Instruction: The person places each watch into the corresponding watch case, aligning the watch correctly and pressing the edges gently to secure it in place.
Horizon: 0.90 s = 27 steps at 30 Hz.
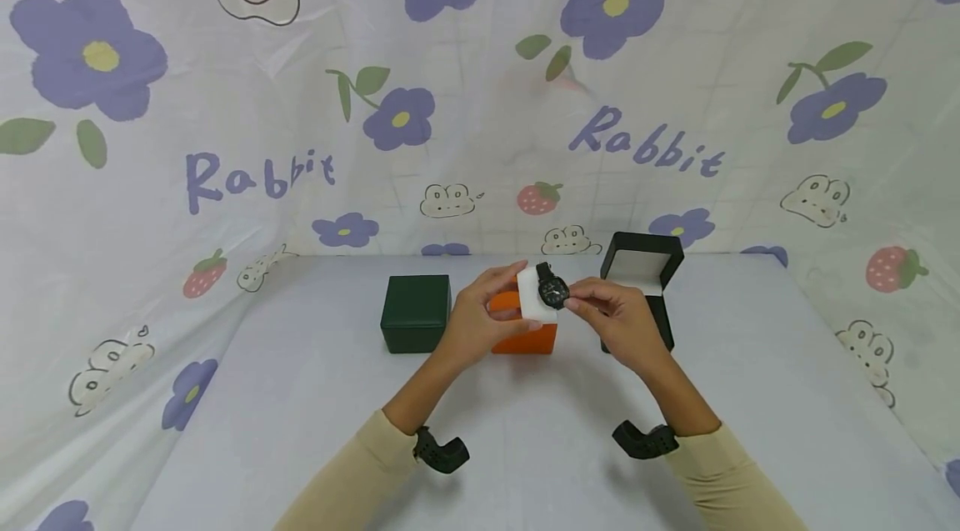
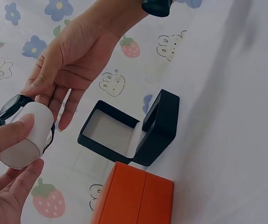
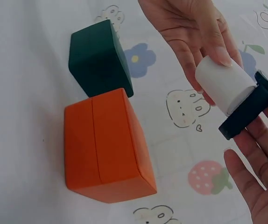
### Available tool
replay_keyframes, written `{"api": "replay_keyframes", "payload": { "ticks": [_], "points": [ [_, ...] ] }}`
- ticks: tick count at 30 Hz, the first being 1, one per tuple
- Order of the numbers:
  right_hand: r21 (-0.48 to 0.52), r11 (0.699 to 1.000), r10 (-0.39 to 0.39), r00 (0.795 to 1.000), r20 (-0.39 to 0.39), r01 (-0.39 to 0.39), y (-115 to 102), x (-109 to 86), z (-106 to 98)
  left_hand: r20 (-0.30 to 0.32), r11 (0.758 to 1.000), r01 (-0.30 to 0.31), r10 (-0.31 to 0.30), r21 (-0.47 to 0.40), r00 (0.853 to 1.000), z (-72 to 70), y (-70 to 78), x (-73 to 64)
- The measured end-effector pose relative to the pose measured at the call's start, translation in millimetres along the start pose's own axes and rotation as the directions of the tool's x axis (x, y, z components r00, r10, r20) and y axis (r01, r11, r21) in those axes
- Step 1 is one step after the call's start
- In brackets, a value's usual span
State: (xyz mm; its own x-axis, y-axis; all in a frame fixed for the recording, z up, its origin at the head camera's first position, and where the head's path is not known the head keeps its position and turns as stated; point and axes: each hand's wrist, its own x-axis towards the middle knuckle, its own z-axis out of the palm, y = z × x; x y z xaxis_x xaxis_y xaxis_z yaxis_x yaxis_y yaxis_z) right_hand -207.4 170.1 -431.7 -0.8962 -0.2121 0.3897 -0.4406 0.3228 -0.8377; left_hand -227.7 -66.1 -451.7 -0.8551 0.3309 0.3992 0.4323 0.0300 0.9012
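Note:
A white watch cushion is held up by my left hand, its thumb and fingers gripping opposite sides in the left wrist view. At the cushion's right end is a black wristwatch, dial facing me. My right hand pinches the watch at its right edge between thumb and fingers. In the right wrist view, the dark strap crosses the end of the white cushion; how far it is fitted over the cushion I cannot tell. A closed orange box stands just behind the left hand.
A closed dark green box stands left of the orange one. Behind the right hand, a black box stands with its lid raised, showing a pale lining. A patterned cloth hangs behind the white tabletop.

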Motion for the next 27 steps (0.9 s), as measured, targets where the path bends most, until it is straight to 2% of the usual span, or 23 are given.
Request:
{"api": "replay_keyframes", "payload": {
  "ticks": [4, 10, 12, 17, 27],
  "points": [
    [-0.034, 0.999, 0.006, 1.000, -0.028, -0.007, -8.5, -0.2, 2.1, -0.012, 1.000, -0.001, 0.001, -0.005, 1.000, -0.4, 2.3, 0.8],
    [-0.046, 0.999, 0.019, 0.999, -0.048, -0.021, -36.9, -2.0, 5.4, -0.035, 1.000, -0.012, 0.012, 0.004, 0.999, -1.6, 3.4, 1.7],
    [-0.032, 0.999, 0.027, 0.998, -0.054, -0.029, -34.5, -1.4, 6.7, -0.042, 1.000, -0.017, 0.017, 0.006, 0.999, -2.2, 3.0, 2.2],
    [-0.011, 0.999, 0.044, 0.997, -0.070, -0.045, -12.1, 0.1, 8.0, -0.053, 0.999, -0.031, 0.031, 0.013, 0.998, -2.5, 1.8, 3.3],
    [-0.008, 0.997, 0.074, 0.990, -0.119, -0.075, -10.9, 1.5, 11.7, -0.075, 0.999, -0.017, 0.019, 0.035, 0.997, -4.0, 4.9, 4.9]
  ]
}}
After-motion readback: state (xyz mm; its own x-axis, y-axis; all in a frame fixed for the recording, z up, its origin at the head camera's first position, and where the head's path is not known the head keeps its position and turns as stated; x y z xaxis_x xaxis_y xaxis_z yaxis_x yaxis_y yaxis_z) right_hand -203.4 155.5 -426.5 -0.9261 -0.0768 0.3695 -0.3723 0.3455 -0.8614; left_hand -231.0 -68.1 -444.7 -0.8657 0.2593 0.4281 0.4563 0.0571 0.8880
